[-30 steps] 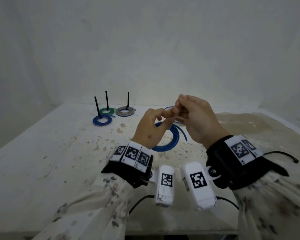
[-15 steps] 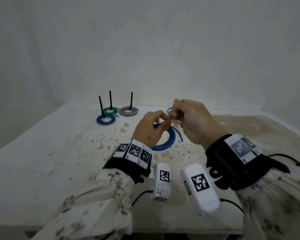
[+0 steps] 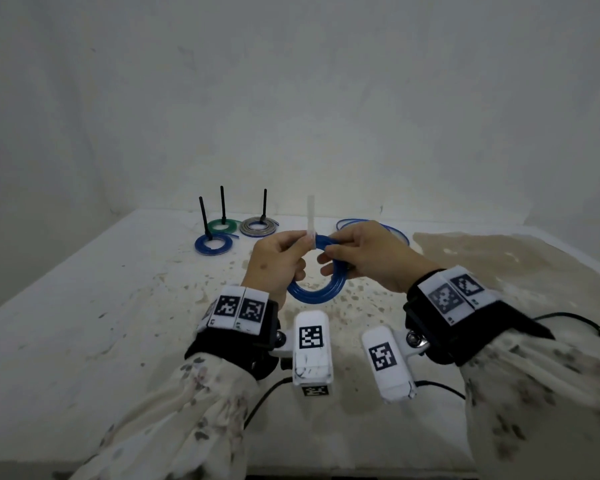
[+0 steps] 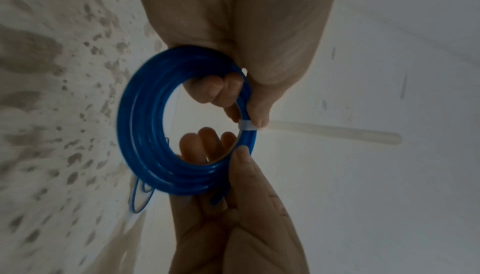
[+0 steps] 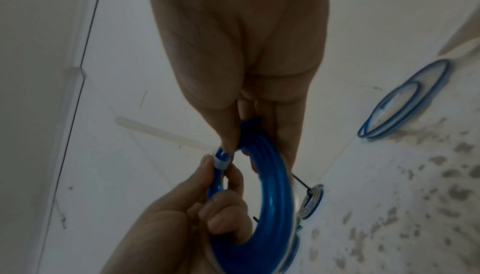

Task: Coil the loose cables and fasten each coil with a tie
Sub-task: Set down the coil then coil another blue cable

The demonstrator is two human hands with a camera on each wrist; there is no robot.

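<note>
A blue cable coil (image 3: 315, 292) hangs upright above the table between both hands. A white tie (image 3: 310, 216) is wrapped round its top, with the tail pointing straight up. My left hand (image 3: 300, 241) pinches the coil at the tie's band (image 4: 245, 125), thumb on the outside and fingers through the ring. My right hand (image 3: 330, 251) pinches the coil just right of the band. From the left wrist, the coil (image 4: 135, 134) and the tie's tail (image 4: 332, 132) are plain. The right wrist view has the coil (image 5: 275, 196) and the tail (image 5: 161, 132).
Three tied coils with black tie tails standing up lie at the back left: blue (image 3: 212, 244), green (image 3: 224, 225) and grey (image 3: 258, 226). A loose thin blue cable (image 3: 397, 232) lies at the back right, near the wall. The table (image 3: 118, 323) is stained white.
The hands were pressed together, high over the coil. They have dropped and moved a little apart. The coil now hangs between them with the white tail standing up.
</note>
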